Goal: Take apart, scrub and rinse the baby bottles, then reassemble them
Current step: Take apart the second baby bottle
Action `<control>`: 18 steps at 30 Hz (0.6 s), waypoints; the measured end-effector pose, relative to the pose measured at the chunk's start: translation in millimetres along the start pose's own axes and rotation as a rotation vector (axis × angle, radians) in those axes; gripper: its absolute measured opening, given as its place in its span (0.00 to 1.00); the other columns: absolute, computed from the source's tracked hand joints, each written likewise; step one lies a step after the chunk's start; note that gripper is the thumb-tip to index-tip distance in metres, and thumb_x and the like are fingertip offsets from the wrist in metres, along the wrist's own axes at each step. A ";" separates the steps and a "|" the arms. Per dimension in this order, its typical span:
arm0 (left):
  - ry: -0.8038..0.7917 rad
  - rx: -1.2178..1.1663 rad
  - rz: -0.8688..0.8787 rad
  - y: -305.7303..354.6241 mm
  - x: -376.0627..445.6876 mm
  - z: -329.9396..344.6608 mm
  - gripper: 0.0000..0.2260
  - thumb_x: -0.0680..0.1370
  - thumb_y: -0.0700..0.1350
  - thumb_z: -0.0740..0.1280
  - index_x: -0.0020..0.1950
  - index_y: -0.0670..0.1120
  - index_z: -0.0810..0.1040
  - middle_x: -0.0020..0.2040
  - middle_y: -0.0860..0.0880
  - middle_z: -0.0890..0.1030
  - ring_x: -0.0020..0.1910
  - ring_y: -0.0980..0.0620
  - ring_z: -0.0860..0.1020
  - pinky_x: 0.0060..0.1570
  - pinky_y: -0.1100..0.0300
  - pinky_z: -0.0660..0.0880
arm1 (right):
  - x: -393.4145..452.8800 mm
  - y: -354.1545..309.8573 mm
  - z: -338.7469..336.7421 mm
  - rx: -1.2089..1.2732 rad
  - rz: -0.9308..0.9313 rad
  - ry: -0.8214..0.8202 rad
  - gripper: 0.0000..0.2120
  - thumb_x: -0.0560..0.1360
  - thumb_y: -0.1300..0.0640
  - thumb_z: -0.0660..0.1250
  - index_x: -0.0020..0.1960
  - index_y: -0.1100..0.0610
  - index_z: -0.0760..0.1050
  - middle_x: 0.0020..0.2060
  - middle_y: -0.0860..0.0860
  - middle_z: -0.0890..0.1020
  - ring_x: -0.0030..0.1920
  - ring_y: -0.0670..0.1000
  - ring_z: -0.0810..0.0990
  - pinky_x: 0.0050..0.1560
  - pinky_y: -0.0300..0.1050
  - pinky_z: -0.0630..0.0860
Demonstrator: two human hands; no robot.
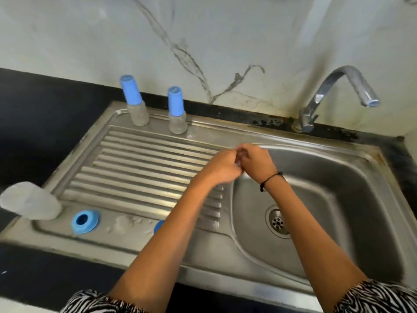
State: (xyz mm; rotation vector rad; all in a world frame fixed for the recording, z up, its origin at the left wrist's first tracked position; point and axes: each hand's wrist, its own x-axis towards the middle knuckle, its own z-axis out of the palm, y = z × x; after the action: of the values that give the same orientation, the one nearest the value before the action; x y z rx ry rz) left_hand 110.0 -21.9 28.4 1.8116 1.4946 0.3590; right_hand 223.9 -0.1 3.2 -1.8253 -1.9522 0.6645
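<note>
Over the rim between ribbed steel drainboard (144,159) and steel sink basin (327,177), the left hand (222,167) and right hand (257,163) meet, fingers curled around a small clear part (239,159), too blurred to identify. Two blue-capped clear baby bottles (135,102) (177,109) stand at the drainboard's back edge; a blue plastic ring (85,221) lies near the front edge.

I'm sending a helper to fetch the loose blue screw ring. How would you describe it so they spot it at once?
Start at the steel sink's ribbed drainboard, left of the basin. Along its flat front edge, just right of the clear bottle body lying on its side, sits the blue ring. It is low and open in the middle, unlike the two tall blue caps on the upright bottles at the back.
</note>
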 end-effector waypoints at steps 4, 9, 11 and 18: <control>0.206 -0.128 -0.098 -38.5 -1.1 -45.5 0.09 0.78 0.41 0.64 0.56 0.43 0.77 0.57 0.44 0.79 0.55 0.46 0.77 0.52 0.57 0.72 | 24.5 -48.2 12.0 0.041 -0.068 -0.009 0.12 0.77 0.61 0.60 0.59 0.59 0.76 0.54 0.55 0.81 0.56 0.54 0.77 0.55 0.44 0.71; 0.403 -0.311 -0.198 -87.3 13.5 -85.7 0.09 0.77 0.41 0.64 0.57 0.46 0.75 0.57 0.46 0.78 0.57 0.47 0.76 0.57 0.56 0.71 | 61.1 -94.2 35.5 0.156 -0.098 -0.018 0.18 0.76 0.58 0.64 0.65 0.60 0.70 0.50 0.53 0.78 0.55 0.53 0.77 0.58 0.46 0.71; 0.439 -0.379 -0.215 -97.3 20.7 -97.6 0.12 0.77 0.41 0.63 0.61 0.44 0.73 0.58 0.46 0.77 0.58 0.47 0.76 0.59 0.55 0.72 | 79.3 -108.8 43.6 0.185 -0.082 -0.019 0.24 0.75 0.56 0.66 0.69 0.60 0.65 0.58 0.56 0.76 0.59 0.53 0.75 0.58 0.43 0.69; 0.444 -0.435 -0.205 -110.2 52.1 -112.5 0.18 0.77 0.38 0.63 0.67 0.41 0.69 0.61 0.42 0.76 0.60 0.45 0.75 0.56 0.56 0.71 | 158.5 -130.3 73.6 0.350 0.029 0.019 0.39 0.71 0.53 0.72 0.74 0.58 0.54 0.67 0.61 0.68 0.66 0.60 0.69 0.66 0.54 0.68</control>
State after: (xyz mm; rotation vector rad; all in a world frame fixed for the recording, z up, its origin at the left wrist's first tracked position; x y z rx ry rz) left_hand -26.3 72.1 16.4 1.2715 1.7145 0.9503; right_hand 62.8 146.4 12.5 -1.6385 -1.6744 0.9286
